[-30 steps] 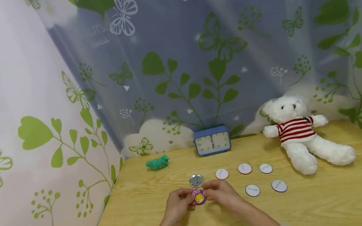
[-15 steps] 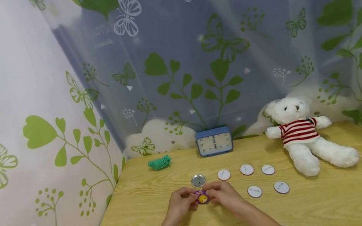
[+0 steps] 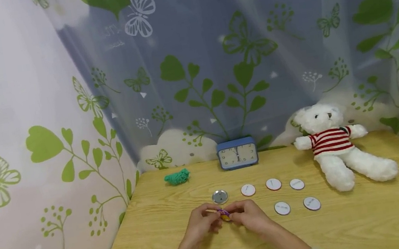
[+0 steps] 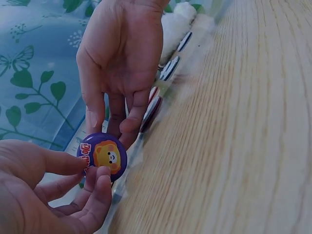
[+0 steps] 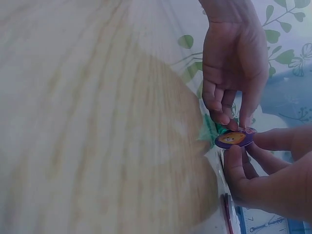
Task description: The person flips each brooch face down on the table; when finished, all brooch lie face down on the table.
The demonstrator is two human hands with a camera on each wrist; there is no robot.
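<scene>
A round purple pin badge point(image 3: 225, 216) with a yellow lion on its front is held above the table between the two hands. My left hand point(image 3: 197, 224) pinches its left edge; in the left wrist view the thumb point(image 4: 68, 162) and a curled finger meet at its rim. From the other side, my right hand point(image 3: 251, 215) pinches the badge with thumb and fingers, as the right wrist view also shows. The badge is tilted, so its front looks narrow in the head view. Just beyond it lies a badge with a silver back point(image 3: 220, 197), face down.
Several white-backed badges point(image 3: 273, 184) lie to the right on the wooden table point(image 3: 154, 234). A blue clock point(image 3: 237, 153) stands at the back, with a green crumpled bundle point(image 3: 177, 177) to its left. At the right sits a white teddy bear point(image 3: 329, 144) in a striped shirt.
The badge has been tipped between the fingers, so its lion face, seen almost full on a second ago, now shows as a narrow slanted oval. Both hands stay close to the same place.
</scene>
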